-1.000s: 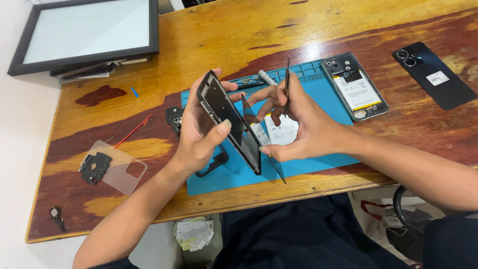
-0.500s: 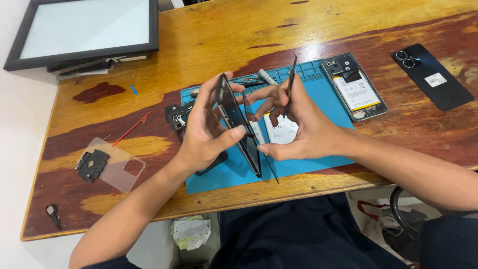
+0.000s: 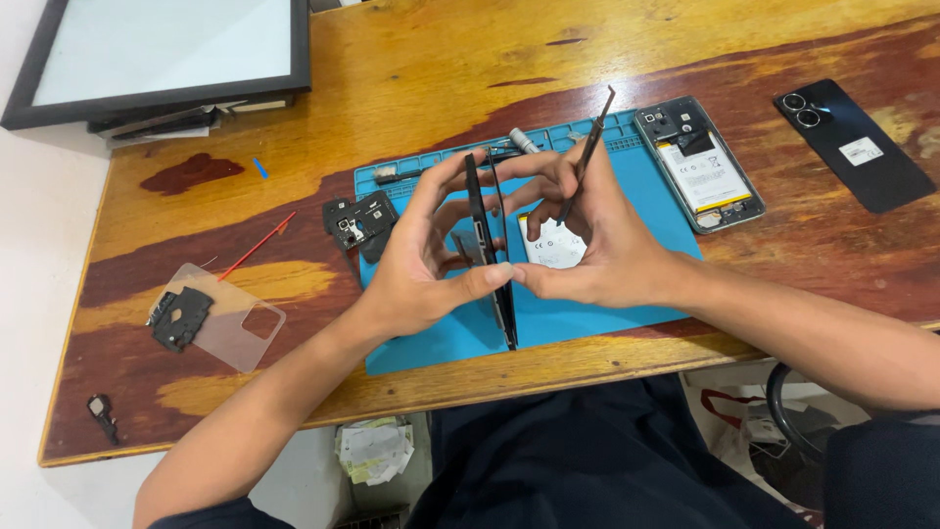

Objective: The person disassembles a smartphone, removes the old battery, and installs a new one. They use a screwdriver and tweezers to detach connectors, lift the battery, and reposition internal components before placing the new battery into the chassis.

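Both hands hold a dark phone (image 3: 483, 235) edge-on above the blue work mat (image 3: 441, 338). My left hand (image 3: 416, 264) grips its left face, thumb at the lower edge and fingers curled over the top. My right hand (image 3: 597, 240) presses the right side with thumb and fingertips, and a thin black tool (image 3: 587, 152) sticks up between its fingers. A thin cable or panel edge (image 3: 501, 201) stands slightly apart from the phone's body.
An opened phone with its battery showing (image 3: 700, 167) lies at the mat's right end, a black back cover (image 3: 852, 142) further right. Small black parts (image 3: 360, 220), a clear case with a black piece (image 3: 211, 313), a red stick (image 3: 257, 245) and a framed panel (image 3: 162, 54) lie left.
The phone has turned from showing its broad face to standing edge-on. Both hands have closed in around it, and the tool tip tilted up to the right.
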